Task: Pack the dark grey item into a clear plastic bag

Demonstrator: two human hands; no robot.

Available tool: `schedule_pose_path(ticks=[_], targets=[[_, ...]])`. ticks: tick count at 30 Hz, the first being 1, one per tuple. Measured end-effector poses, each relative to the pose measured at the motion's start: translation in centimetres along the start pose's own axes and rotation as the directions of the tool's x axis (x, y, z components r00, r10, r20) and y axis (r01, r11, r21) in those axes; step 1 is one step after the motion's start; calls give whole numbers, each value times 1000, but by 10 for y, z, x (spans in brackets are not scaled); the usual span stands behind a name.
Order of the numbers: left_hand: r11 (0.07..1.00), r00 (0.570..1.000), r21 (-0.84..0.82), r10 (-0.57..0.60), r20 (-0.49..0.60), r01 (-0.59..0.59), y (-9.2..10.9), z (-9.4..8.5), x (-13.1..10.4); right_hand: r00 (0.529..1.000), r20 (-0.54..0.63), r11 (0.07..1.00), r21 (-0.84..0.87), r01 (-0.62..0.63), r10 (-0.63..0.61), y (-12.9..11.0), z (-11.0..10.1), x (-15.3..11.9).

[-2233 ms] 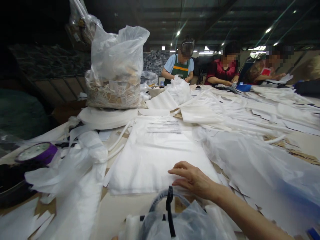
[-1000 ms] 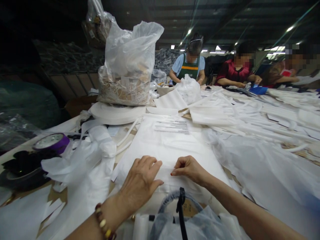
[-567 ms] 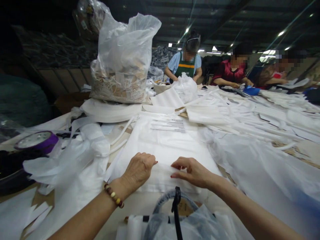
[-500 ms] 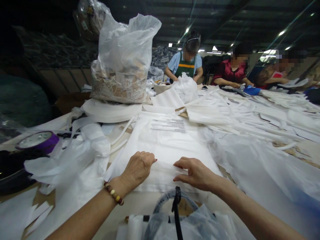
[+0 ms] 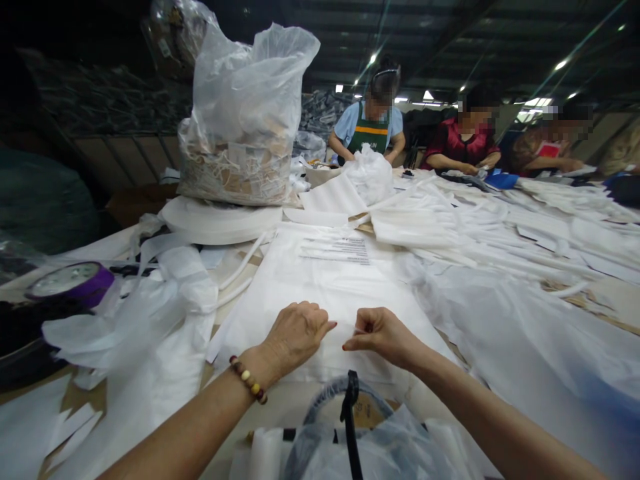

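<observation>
A pile of flat, whitish plastic bags (image 5: 320, 287) lies in front of me, with lines of dark print near its far end. My left hand (image 5: 300, 333), a bead bracelet at its wrist, is closed over the near part of the top bag, thumb pointing right. Across a small gap, my right hand (image 5: 377, 333) pinches the thin film of the same bag between thumb and curled fingers. Just below the hands stands a film-wrapped handbag (image 5: 345, 433), its looped handle (image 5: 325, 397) and a black strap (image 5: 353, 420) rising toward me.
A large clear sack (image 5: 245, 120) of cords and tags stands on a white foam roll (image 5: 220, 223). Purple tape (image 5: 75, 283) and crumpled film (image 5: 175, 313) lie left. Foam strips (image 5: 475, 227) and a film sheet (image 5: 505, 327) cover the right. Several co-workers (image 5: 370, 133) work across the table.
My left hand has moved right, closer to my right hand. The right hand's fingers have curled from a loose, parted shape into a pinch.
</observation>
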State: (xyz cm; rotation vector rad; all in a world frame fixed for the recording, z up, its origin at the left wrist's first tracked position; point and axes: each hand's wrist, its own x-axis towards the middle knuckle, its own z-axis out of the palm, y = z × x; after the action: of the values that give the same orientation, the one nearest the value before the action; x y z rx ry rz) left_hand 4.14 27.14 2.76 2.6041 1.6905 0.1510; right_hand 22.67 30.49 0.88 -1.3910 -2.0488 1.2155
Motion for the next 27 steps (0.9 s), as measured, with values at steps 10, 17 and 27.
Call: schedule_pose_path(ticks=[10, 17, 27], targets=[[959, 980, 204, -192, -49, 198, -33, -18, -25, 979, -30, 945, -270, 186, -202, 8, -22, -35], [930, 937, 239, -212, -277, 281, -62, -11, -62, 913, -193, 671, -733, 110, -360, 45, -42, -71], [531, 585, -509, -809, -66, 677, -62, -15, -102, 761, -640, 987, -20, -156, 107, 52, -32, -104]])
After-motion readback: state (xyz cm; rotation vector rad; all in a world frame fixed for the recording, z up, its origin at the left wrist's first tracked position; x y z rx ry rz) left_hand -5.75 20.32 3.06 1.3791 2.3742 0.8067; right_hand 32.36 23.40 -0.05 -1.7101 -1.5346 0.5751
